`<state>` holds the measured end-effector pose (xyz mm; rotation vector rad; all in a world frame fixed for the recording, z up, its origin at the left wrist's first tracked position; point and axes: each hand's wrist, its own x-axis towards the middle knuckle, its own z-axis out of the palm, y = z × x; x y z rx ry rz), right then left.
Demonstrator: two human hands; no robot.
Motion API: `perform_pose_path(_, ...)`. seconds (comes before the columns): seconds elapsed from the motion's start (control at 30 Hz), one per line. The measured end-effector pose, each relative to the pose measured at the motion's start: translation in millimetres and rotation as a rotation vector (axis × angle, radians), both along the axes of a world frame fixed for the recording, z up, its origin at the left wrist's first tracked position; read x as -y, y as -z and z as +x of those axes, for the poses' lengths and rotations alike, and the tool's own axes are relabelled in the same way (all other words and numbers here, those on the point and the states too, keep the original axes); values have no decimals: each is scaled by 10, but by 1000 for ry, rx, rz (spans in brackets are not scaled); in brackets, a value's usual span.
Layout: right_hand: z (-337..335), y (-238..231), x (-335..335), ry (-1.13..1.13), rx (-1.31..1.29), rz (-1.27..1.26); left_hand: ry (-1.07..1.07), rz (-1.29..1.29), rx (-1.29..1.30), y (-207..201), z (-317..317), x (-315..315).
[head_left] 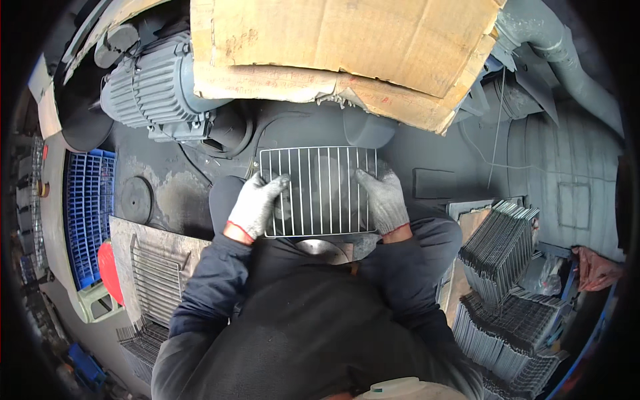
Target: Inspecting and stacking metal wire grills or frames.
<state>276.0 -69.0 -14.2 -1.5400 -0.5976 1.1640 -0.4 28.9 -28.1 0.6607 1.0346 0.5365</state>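
Observation:
A rectangular wire rack (pixel 320 191) with thin parallel bars is held up in front of my lap, its broad face toward me. My left hand (pixel 252 205), in a pale knitted glove with a red cuff edge, is closed on the rack's left side, thumb over the bars. On the opposite side my right hand (pixel 387 200), gloved the same way, grips the rack with its thumb over the edge. The fingers of both hands are mostly hidden behind the rack.
Large cardboard (pixel 353 40) overhangs the far side, beside a grey finned motor (pixel 148 85). Tall stacks of wire racks (pixel 497 247) stand at my right. More wire racks (pixel 158 277) rest at my left, near a blue plastic crate (pixel 91 213). A grey pipe (pixel 570 70) curves down far right.

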Motion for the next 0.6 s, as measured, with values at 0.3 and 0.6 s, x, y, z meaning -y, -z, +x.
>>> perform_pose_path(0.3, 524, -502, 800, 155, 21, -52, 194, -60, 311, -213, 739, -43)
perform_pose_path(0.6, 262, -402, 261, 28, 36, 10, 104, -158, 293, -167, 167, -190)
